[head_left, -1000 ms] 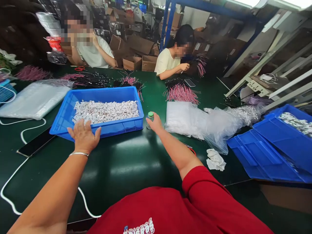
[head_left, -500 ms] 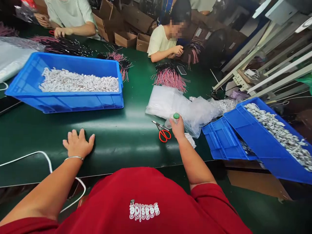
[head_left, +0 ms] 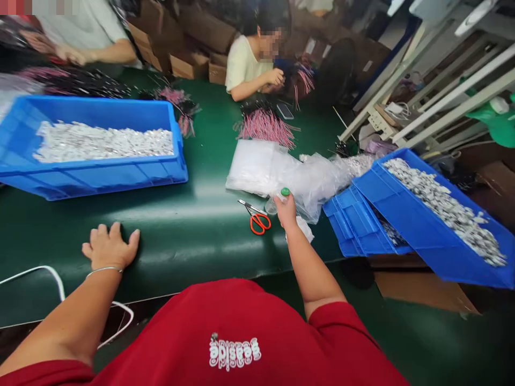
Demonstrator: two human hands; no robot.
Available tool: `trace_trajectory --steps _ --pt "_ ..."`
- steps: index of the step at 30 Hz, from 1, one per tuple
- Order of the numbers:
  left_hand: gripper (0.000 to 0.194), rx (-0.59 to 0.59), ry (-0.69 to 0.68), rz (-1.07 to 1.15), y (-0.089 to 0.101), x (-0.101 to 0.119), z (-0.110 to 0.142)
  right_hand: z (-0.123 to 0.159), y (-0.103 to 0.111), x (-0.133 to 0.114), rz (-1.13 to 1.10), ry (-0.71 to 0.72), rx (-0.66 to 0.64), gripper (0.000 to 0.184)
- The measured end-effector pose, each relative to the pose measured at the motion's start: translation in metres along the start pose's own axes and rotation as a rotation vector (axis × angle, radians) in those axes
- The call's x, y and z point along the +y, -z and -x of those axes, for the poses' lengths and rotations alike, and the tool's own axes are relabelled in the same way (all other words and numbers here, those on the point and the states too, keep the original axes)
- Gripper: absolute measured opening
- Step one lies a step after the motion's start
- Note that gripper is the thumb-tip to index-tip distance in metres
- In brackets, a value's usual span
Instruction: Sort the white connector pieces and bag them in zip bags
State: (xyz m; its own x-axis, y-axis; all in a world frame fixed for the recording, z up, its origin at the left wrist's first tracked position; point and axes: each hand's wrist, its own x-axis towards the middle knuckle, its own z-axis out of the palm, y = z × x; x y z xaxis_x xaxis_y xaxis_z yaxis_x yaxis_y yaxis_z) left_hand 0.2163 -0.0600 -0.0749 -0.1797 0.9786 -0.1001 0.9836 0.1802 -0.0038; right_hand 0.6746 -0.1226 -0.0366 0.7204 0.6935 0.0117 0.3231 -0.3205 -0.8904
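A green-capped bottle (head_left: pixel 285 192) is at the near right of the counter (head_left: pixel 201 230), in the right hand (head_left: pixel 287 212), whose grip is closed around it; the fingers cover most of its body, and whether its base touches the counter cannot be told. A clear, rounded shape just left of those fingers is too faint to tell as part of the bottle or something separate. The red-handled scissors (head_left: pixel 253 208) lie just left of it, and a white cloth (head_left: pixel 304 230) is partly hidden behind the right forearm. Beyond the hand, plastic bags (head_left: pixel 253 166) spread in a blurred, see-through heap. The left hand (head_left: pixel 109 247) rests palm down on the counter, its grip spread wide, with a white cord (head_left: pixel 58 279) near it that runs out past the left edge. Farther left, a blue bin (head_left: pixel 120 174), cut off by the frame, holds small white pieces (head_left: pixel 108 142) too blurred to identify. To the right, a tilted bin (head_left: pixel 406 214) overlaps and partly hides a lower bin (head_left: pixel 350 228). Across the counter, pink wires (head_left: pixel 265 126) lie before a seated co-worker (head_left: pixel 249 67), whose held item is unclear; another person (head_left: pixel 84 32) is cropped at top left.
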Motion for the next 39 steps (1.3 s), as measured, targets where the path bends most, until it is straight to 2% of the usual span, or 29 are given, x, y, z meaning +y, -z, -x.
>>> trace_trajectory --steps 3,6,10,12,15,16,18,21,23,26,29,32,34,37,39 --pt "0.068 0.056 -0.031 0.034 -0.002 0.000 -0.003 -0.007 -0.011 -0.008 -0.003 -0.002 0.006 0.062" --pt "0.068 0.041 -0.006 0.101 -0.007 0.000 -0.008 -0.012 -0.016 -0.012 -0.037 0.008 0.008 0.068" --pt "0.067 0.038 0.019 0.136 -0.012 0.000 -0.011 -0.001 -0.008 -0.011 -0.055 -0.033 0.055 0.093" --pt "0.066 0.037 0.020 0.138 -0.013 0.000 -0.011 0.014 0.001 -0.011 -0.058 -0.033 0.113 0.098" --pt "0.066 0.034 0.016 0.142 -0.012 0.002 -0.009 0.039 0.009 -0.013 -0.031 0.102 0.207 0.078" --pt "0.066 0.033 0.013 0.151 -0.011 0.002 -0.008 0.048 0.008 -0.016 0.001 0.179 0.184 0.066" --pt "0.066 0.015 0.002 0.201 -0.007 0.002 -0.008 0.061 -0.005 -0.027 0.095 0.343 0.028 0.045" --pt "0.070 -0.067 -0.037 0.296 0.006 -0.007 -0.017 0.077 -0.046 -0.061 0.242 0.577 -0.271 0.031" --pt "0.066 -0.116 -0.100 0.342 0.022 -0.020 -0.033 0.083 -0.083 -0.090 0.313 0.708 -0.390 0.029" --pt "0.053 -0.095 -0.245 0.427 0.058 -0.046 -0.072 0.087 -0.144 -0.136 0.406 0.838 -0.477 0.026" --pt "0.050 -0.003 -0.344 0.514 0.102 -0.073 -0.119 0.083 -0.202 -0.182 0.512 0.930 -0.477 0.022" --pt "0.053 0.062 -0.367 0.552 0.141 -0.091 -0.165 0.075 -0.252 -0.223 0.637 0.938 -0.466 0.027" --pt "0.053 0.063 -0.345 0.557 0.157 -0.097 -0.192 0.068 -0.279 -0.242 0.764 0.886 -0.472 0.035" --pt "0.052 0.011 -0.282 0.553 0.164 -0.096 -0.228 0.059 -0.308 -0.255 0.920 0.798 -0.509 0.045" --pt "0.051 -0.027 -0.244 0.552 0.163 -0.092 -0.248 0.055 -0.319 -0.255 0.968 0.757 -0.545 0.047"
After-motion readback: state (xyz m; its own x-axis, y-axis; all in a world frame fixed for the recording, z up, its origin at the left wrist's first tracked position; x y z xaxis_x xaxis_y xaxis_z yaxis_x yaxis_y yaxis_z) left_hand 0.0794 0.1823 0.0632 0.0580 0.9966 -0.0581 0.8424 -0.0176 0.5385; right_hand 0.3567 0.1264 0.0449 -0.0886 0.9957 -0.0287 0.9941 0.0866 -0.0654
